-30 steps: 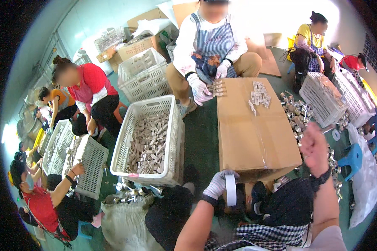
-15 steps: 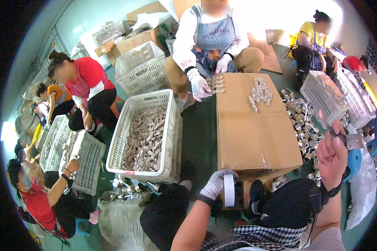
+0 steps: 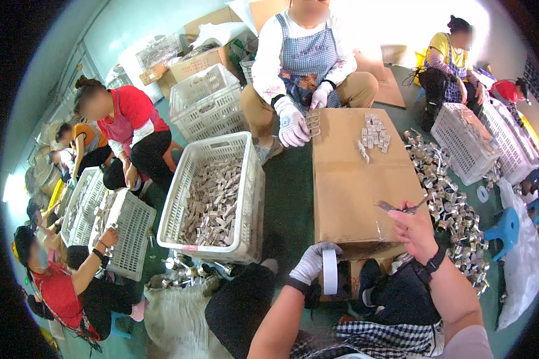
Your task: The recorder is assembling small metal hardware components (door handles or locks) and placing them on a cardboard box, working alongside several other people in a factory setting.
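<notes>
i look out through the left one of two fisheye cameras worn side by side on the person's head. from above the forearms, it faces down and forward, upright and unmirrored. the left hand and right hand sit close, low and right of centre; the cardboard box spreads just beyond them. farther out, i get the seated co-worker opposite, whose head the top edge cuts. the wide lens takes in crates on both sides and bends the pale wall toward its round, dark rim.
</notes>
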`<state>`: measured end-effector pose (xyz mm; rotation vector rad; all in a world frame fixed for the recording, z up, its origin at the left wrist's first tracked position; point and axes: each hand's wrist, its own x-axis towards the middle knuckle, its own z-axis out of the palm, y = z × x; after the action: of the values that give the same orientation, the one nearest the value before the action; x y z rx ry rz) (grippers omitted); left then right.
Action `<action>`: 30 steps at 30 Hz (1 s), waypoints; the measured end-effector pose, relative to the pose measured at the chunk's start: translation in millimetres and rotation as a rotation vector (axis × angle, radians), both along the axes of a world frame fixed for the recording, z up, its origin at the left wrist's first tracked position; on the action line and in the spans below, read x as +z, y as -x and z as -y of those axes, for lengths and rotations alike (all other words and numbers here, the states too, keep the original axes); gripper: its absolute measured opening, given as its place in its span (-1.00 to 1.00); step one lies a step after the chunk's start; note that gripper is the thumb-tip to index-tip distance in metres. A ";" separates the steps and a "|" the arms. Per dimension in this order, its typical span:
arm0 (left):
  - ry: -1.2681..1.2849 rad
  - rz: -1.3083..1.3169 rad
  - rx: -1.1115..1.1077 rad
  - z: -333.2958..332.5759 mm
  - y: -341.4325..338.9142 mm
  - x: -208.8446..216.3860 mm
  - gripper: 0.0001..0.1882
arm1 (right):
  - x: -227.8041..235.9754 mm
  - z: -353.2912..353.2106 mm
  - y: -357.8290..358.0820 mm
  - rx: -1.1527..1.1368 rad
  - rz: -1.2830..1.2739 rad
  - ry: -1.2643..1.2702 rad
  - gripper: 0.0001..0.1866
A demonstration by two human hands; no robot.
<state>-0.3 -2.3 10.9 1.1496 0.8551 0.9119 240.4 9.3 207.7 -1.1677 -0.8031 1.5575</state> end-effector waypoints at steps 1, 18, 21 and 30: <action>0.016 0.012 0.011 -1.5 -0.3 1.6 -0.73 | -0.9 -0.2 -0.3 0.008 -0.011 -0.020 -0.62; 0.133 0.161 0.021 -5.1 1.1 -18.7 -0.70 | -18.0 8.4 -12.6 -0.116 -0.063 -0.108 -0.64; 0.173 0.236 0.019 -12.8 -10.1 -9.1 -0.71 | -24.7 9.0 -32.3 -0.125 -0.057 -0.160 -0.71; 0.546 0.601 0.072 -15.2 -12.4 -21.5 -0.81 | -18.3 5.9 -30.3 -0.109 -0.064 -0.178 -0.73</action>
<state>12.2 12.9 -10.6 0.3386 0.5898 0.9344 270.6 3.4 189.4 -1.0103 -0.8051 1.3969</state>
